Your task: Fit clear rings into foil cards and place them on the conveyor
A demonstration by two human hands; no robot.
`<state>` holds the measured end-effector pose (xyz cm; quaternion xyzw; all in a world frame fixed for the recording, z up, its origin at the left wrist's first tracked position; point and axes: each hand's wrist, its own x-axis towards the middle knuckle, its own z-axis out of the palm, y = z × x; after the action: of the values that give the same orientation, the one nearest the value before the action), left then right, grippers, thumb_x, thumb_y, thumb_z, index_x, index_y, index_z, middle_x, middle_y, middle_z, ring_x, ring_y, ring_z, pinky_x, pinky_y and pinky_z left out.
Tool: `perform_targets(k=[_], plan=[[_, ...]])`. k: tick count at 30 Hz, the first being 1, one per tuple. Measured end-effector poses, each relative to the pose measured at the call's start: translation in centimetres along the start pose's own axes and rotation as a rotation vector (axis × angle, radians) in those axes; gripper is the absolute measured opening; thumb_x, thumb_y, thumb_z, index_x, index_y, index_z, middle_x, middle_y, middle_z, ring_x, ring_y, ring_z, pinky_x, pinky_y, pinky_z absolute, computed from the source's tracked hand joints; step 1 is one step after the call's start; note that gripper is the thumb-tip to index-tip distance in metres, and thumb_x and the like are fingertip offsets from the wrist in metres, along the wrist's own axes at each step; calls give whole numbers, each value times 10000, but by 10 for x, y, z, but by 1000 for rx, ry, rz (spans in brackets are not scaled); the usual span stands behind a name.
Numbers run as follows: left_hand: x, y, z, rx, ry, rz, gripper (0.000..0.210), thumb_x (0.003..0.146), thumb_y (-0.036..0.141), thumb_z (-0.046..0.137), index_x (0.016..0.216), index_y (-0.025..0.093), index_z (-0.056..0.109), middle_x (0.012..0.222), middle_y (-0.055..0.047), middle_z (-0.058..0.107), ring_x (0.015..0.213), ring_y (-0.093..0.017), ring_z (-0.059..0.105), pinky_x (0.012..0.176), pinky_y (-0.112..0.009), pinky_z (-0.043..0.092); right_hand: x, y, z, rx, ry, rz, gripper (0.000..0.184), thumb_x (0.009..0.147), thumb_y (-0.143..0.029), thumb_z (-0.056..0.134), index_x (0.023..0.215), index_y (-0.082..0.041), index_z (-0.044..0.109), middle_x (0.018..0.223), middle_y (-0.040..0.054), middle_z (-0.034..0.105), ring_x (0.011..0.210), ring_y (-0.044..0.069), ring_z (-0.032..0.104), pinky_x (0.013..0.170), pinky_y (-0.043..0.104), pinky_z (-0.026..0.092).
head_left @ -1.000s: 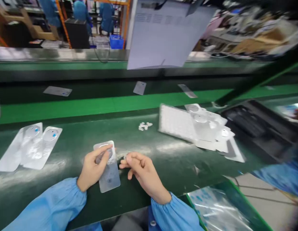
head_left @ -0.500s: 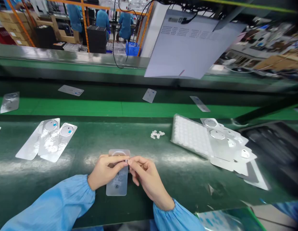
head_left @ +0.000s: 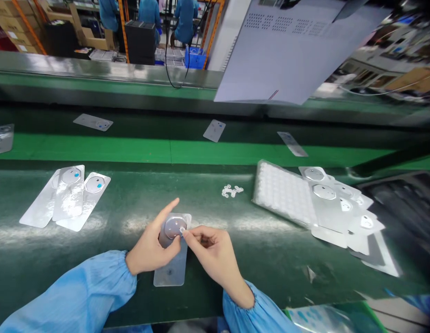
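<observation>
A frosted, phone-shaped panel [head_left: 170, 270] with a round camera area at its top lies on the dark green bench in front of me. My left hand [head_left: 154, 245] rests at the panel's left edge, its index finger raised and its thumb held apart. Between thumb and index finger, my right hand [head_left: 211, 249] pinches a small clear ring [head_left: 182, 230], held over the right side of the round area. Whether the ring touches the panel I cannot tell. Farther back lies a small cluster of similar clear rings [head_left: 231, 191].
Overlapping panels [head_left: 69, 194] lie at left. At right, a clear tray of white round pieces [head_left: 284, 192] adjoins a fanned stack of panels [head_left: 334, 208]. More panels lie along the green strip [head_left: 138, 150] behind. A white hanging casing [head_left: 277, 55] overhangs the back; people work beyond.
My left index finger has lifted and spread away from the thumb, uncovering the panel's round area. My right hand still pinches, now with the clear ring showing. The view has tilted slightly downward.
</observation>
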<state>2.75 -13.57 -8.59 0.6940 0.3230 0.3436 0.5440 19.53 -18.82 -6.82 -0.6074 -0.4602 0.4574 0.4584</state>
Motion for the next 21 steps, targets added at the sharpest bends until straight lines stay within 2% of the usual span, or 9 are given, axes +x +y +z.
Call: perform_targets(k=[4, 9, 15, 21], plan=[[-1, -1, 3, -27, 26, 5, 897, 914, 128, 600, 1657, 243, 112, 1012, -32, 676, 796, -132, 607, 856, -296, 531, 2, 1, 2, 4, 20, 19, 350, 835, -449, 706, 665, -144, 726, 557, 22, 597, 500, 112, 443, 465, 235, 351], [-2, 0, 6, -103, 48, -4, 976, 928, 136, 586, 1657, 277, -47, 898, 13, 638, 718, -108, 553, 769, -260, 516, 5, -1, 1, 38, -10, 60, 343, 825, -448, 721, 657, -149, 715, 562, 26, 628, 500, 113, 475, 474, 230, 373], [-1, 2, 6, -127, 44, -42, 987, 938, 156, 592, 1653, 281, -77, 881, 16, 637, 705, -112, 558, 765, -256, 524, 7, -5, 0, 39, -18, 96, 356, 798, -463, 739, 609, -168, 670, 499, -8, 550, 473, 107, 437, 462, 233, 353], [-3, 0, 7, -122, 59, -55, 988, 950, 174, 601, 1651, 276, -88, 953, -11, 677, 739, -117, 586, 802, -262, 540, 6, -7, 4, 25, 31, 69, 354, 806, -464, 724, 607, -176, 668, 528, 12, 590, 495, 125, 482, 483, 247, 398]])
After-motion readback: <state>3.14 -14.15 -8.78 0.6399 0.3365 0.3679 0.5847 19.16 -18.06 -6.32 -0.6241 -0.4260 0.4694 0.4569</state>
